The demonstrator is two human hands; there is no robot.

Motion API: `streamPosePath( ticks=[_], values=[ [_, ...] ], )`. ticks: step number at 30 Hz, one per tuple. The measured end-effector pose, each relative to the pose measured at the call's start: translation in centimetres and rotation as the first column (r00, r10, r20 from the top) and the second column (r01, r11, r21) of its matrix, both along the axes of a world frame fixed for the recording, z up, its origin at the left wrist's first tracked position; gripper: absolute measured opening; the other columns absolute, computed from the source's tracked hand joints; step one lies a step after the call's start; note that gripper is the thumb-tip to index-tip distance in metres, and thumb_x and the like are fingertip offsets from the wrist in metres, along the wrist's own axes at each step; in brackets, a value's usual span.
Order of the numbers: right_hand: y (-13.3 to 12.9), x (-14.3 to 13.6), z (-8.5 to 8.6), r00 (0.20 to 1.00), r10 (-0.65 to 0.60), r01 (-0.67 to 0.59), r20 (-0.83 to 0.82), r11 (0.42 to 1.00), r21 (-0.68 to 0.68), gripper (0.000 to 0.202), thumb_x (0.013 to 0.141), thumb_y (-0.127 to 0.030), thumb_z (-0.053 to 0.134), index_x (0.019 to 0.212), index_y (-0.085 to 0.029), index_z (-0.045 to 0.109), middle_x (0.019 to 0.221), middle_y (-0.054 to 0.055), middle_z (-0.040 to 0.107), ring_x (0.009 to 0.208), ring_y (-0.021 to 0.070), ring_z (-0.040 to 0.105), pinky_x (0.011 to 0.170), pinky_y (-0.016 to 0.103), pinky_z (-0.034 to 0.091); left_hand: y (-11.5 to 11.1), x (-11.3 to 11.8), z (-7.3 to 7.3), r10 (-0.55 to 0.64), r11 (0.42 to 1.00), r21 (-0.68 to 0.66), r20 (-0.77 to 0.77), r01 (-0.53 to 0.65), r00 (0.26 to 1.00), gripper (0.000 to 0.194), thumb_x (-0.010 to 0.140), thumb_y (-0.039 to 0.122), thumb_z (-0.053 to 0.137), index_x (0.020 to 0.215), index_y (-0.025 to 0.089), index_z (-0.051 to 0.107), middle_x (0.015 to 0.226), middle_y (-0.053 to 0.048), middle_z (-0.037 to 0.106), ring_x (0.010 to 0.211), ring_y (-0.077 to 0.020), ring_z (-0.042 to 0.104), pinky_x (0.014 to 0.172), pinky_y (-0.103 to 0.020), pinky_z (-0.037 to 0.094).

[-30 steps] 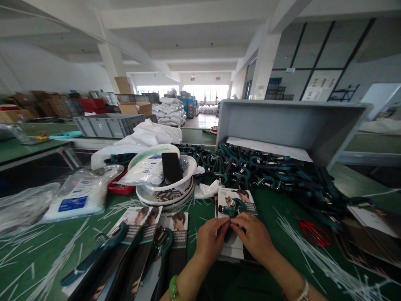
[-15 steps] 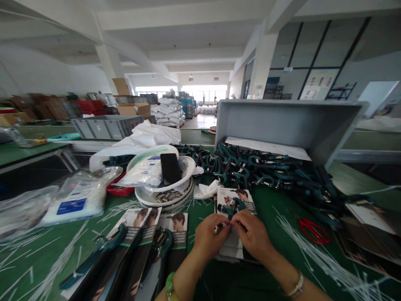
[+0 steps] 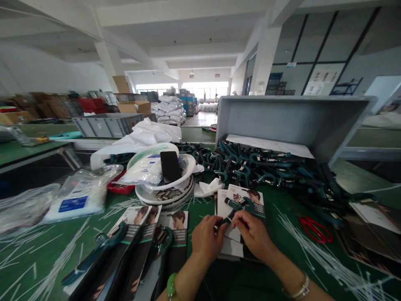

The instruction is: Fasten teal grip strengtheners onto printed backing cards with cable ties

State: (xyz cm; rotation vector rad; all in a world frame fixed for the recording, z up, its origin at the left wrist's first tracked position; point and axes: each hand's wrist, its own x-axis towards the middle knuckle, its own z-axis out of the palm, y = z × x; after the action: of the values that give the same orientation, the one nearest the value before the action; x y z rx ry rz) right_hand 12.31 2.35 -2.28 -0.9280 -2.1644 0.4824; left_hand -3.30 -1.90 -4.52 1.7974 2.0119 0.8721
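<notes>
A teal C-shaped tool with metal rollers, like a pipe cutter, lies at a slant over a printed backing card. My left hand is closed around the dark shaft below its head. A thin pale strip, perhaps a cable tie, crosses that shaft between my hands. Just to the right, my right hand has its fingertips pinched together close to the shaft; whatever is in them is too small to make out. More cards are stacked beneath the tool.
Carded tools lie at front left. White cable ties and red-handled scissors are at right. Behind are a heap of loose tools, a tipped grey bin, a white bowl and a phone.
The tool and its top card have turned and shifted rightward. My hands, close together before, are slightly farther apart, with the left one now gripping the shaft.
</notes>
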Motion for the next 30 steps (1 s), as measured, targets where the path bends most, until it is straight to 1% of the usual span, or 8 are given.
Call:
streamPosePath(
  ticks=[5,8,12,20,24,26,28,30],
  values=[
    [-1.3,0.9,-1.9,0.951,-0.105,0.028,0.291,0.966,0.258,0.02,0.087,-0.019,0.038,0.077,-0.02,0.056,0.068,0.004,0.059,0.065,0.0161,0.052,0.057,0.026,0.035,0.2,-0.2,0.4,0.03,0.999,-0.023,-0.011,-0.03,0.999,0.02,0.082,0.036,0.05,0.092,0.025,0.063,0.085,0.0,0.063,0.077,-0.0154,0.059,0.065,-0.024,0.039],
    [-1.5,1.2,-2.5,0.949,-0.1,0.026,0.299,0.97,0.24,0.022,0.089,-0.022,0.037,0.077,-0.02,0.055,0.07,0.004,0.059,0.066,0.0159,0.052,0.058,0.026,0.035,0.6,0.2,0.9,0.003,1.0,-0.008,-0.006,-0.003,1.0,0.023,0.081,0.04,0.05,0.09,0.023,0.062,0.091,-0.002,0.062,0.085,-0.0172,0.058,0.069,-0.025,0.04],
    [-1.4,1.2,-2.0,0.972,-0.08,0.033,0.22,0.977,0.212,0.023,0.09,-0.023,0.035,0.076,-0.019,0.053,0.069,0.003,0.059,0.065,0.0151,0.051,0.059,0.025,0.036,1.5,1.3,1.2,-0.006,0.999,-0.044,0.005,0.006,1.0,0.032,0.076,0.048,0.054,0.095,0.024,0.061,0.1,-0.003,0.059,0.094,-0.0203,0.056,0.073,-0.027,0.04],
    [-1.9,1.1,-2.1,0.996,-0.082,0.076,0.032,0.983,0.17,0.02,0.088,-0.019,0.035,0.075,-0.02,0.049,0.067,0.001,0.057,0.065,0.0137,0.05,0.06,0.025,0.037,2.1,1.6,1.6,-0.024,0.998,-0.06,-0.124,0.016,0.992,0.03,0.083,0.046,0.045,0.089,0.023,0.062,0.101,-0.004,0.059,0.089,-0.0186,0.058,0.066,-0.025,0.039],
    [-2.4,0.7,-2.1,0.996,-0.055,0.043,0.067,0.986,0.163,0.021,0.088,-0.021,0.035,0.074,-0.019,0.051,0.068,0.003,0.057,0.067,0.0148,0.051,0.061,0.026,0.038,2.0,1.3,1.6,-0.051,0.998,-0.048,-0.152,0.044,0.987,0.03,0.083,0.046,0.045,0.087,0.022,0.062,0.098,-0.004,0.06,0.089,-0.0188,0.057,0.067,-0.025,0.039],
    [-1.8,2.0,-1.4,0.993,-0.05,0.039,0.11,0.994,0.101,0.022,0.088,-0.026,0.037,0.073,-0.02,0.052,0.069,0.002,0.057,0.068,0.0151,0.052,0.061,0.026,0.04,2.0,1.2,1.4,-0.064,0.998,-0.033,-0.17,0.059,0.983,0.029,0.083,0.046,0.046,0.087,0.022,0.062,0.095,-0.004,0.06,0.09,-0.0199,0.057,0.068,-0.026,0.04],
    [-0.3,5.0,-0.6,0.976,-0.153,0.155,0.155,0.988,0.005,0.023,0.088,-0.031,0.038,0.077,-0.02,0.055,0.074,0.003,0.059,0.071,0.0152,0.055,0.063,0.026,0.042,2.0,1.2,1.1,-0.065,0.998,-0.008,-0.18,0.065,0.981,0.029,0.083,0.047,0.046,0.088,0.022,0.061,0.094,-0.004,0.06,0.092,-0.0206,0.056,0.068,-0.026,0.04],
    [1.8,9.4,0.0,0.858,-0.424,0.441,0.291,0.897,0.007,0.024,0.088,-0.032,0.037,0.087,-0.019,0.058,0.084,0.007,0.062,0.08,0.0183,0.058,0.069,0.029,0.043,1.9,1.2,0.8,-0.056,0.998,0.006,-0.178,0.058,0.982,0.029,0.083,0.046,0.046,0.09,0.022,0.061,0.094,-0.004,0.059,0.091,-0.0207,0.057,0.067,-0.027,0.041]
  ],
)
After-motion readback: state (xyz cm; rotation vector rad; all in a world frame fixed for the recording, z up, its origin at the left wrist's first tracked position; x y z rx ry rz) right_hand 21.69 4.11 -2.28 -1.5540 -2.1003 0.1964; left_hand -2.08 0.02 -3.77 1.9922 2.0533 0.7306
